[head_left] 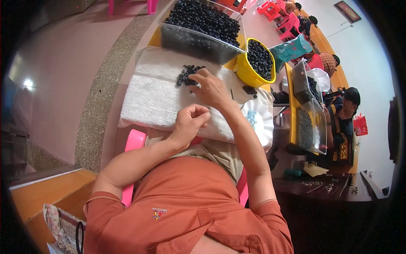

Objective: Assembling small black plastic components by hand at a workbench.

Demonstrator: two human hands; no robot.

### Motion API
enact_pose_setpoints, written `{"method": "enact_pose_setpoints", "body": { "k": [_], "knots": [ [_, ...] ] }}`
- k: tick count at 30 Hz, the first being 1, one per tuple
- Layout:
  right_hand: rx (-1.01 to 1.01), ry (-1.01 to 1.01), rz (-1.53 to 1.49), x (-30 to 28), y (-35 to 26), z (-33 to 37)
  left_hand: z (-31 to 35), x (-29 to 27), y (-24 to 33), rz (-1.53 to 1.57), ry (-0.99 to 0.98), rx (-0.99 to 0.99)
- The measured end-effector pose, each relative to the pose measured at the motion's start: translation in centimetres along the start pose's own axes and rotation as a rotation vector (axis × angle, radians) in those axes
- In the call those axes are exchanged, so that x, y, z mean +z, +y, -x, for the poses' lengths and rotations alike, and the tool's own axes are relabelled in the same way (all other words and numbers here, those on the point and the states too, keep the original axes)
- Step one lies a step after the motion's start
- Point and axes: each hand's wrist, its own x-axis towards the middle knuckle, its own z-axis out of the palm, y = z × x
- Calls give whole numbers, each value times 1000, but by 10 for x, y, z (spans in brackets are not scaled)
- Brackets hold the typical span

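On a white cloth (146, 91) lies a small loose pile of black ring-shaped parts (182, 78). My right hand (210, 89) reaches over the near right side of this pile, its thumb and forefinger apart at the edge of the parts. Closer to my body, my left hand (189, 125) is closed in a pinch, thumb against fingertips. Whatever is in that pinch is too small or hidden to name. A thin dark tool (231, 94) lies on the cloth by my right wrist.
Behind the cloth stands a clear plastic bin (192, 42) full of black parts. Beside it is a yellow tub (246, 73) of similar parts. A white dish (263, 127) with small pale-blue pieces sits right of my forearm. Further right, a person (338, 114) sits by clear bins (311, 127).
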Motion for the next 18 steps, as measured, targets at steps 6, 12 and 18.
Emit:
{"method": "enact_pose_setpoints", "body": {
  "k": [6, 12, 18],
  "knots": [
    [-40, -19, 50, 14, -1, -4, -1, 1, 2, -6, 0, 10],
    [-18, 1, 55, 16, 1, -4, -1, 1, 3, -3, 16, 24],
    [38, 9, 56, 20, 0, -5, -2, 3, 3, -16, 35, 30]
  ]
}}
